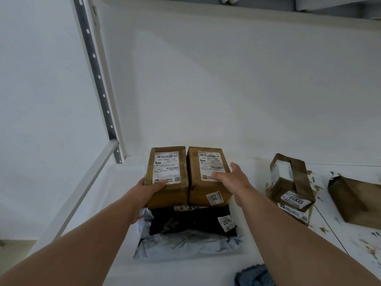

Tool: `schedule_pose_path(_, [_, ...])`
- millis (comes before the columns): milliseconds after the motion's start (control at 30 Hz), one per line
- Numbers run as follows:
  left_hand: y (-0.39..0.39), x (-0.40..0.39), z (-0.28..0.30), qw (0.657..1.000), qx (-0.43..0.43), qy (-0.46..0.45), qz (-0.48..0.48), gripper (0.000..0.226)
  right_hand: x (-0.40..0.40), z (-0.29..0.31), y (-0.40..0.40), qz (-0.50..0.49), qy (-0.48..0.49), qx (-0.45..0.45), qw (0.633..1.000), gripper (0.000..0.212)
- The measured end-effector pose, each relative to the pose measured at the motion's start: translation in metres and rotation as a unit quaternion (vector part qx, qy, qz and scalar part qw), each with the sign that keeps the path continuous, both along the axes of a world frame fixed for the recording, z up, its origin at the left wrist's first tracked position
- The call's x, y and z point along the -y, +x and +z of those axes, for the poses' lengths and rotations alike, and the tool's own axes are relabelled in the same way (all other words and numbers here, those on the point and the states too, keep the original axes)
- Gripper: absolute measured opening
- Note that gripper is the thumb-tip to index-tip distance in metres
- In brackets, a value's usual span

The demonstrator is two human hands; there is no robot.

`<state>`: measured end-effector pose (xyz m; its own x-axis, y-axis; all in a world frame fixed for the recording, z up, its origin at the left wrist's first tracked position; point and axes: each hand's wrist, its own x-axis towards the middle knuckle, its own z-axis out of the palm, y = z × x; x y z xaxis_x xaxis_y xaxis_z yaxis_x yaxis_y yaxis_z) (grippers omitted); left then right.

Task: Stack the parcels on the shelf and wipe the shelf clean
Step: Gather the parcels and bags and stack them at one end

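Two brown taped boxes with white labels lie side by side on top of a stack: the left box (167, 174) and the right box (208, 174). Under them sit a black bag parcel (191, 221) and a grey poly mailer (185, 244). My left hand (149, 191) grips the near left corner of the left box, thumb on its label. My right hand (231, 178) rests flat on the right box's top, fingers straight. The white shelf (165, 271) carries the stack.
To the right stand a taped brown box (290, 180) on another parcel and a brown paper parcel (356, 201). Brown debris flecks (369, 248) dirty the shelf on that side. A blue-grey cloth (253, 275) lies at the near edge. A perforated metal upright (97, 79) rises at left.
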<state>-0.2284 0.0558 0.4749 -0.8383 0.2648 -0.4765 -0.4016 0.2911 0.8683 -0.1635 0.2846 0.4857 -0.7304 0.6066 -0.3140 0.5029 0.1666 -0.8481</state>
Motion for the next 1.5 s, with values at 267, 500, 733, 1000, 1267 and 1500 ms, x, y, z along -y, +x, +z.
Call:
schedule_pose_path(267, [-0.022,0.021,0.004,0.999,-0.018,-0.042,0.022,0.084,-0.006,0.011,0.009,-0.019,0.013,-0.055,0.998,0.079])
schedule_pose_path(500, [-0.017,-0.003,0.024,0.945,-0.246,-0.204,0.065,0.076,0.002,0.016,0.015,-0.026,0.049,-0.077,0.995,0.060])
schedule_pose_path(733, [0.025,-0.083,0.068,0.892,-0.404,-0.201,-0.032,0.055,-0.013,0.060,0.050,-0.050,0.142,-0.205,0.967,0.037])
schedule_pose_path(1000, [0.101,-0.185,0.066,0.946,-0.234,-0.012,-0.226,0.053,-0.132,0.033,0.128,-0.342,0.060,-0.159,0.924,0.035])
schedule_pose_path(1267, [0.123,-0.254,0.004,0.981,-0.009,-0.047,-0.187,0.103,-0.158,-0.037,0.162,-0.182,-0.228,0.008,0.956,0.038])
schedule_pose_path(1500, [0.139,-0.273,0.006,0.989,0.030,0.012,-0.144,0.050,-0.178,-0.049,0.145,-0.125,-0.249,-0.063,0.958,0.038])
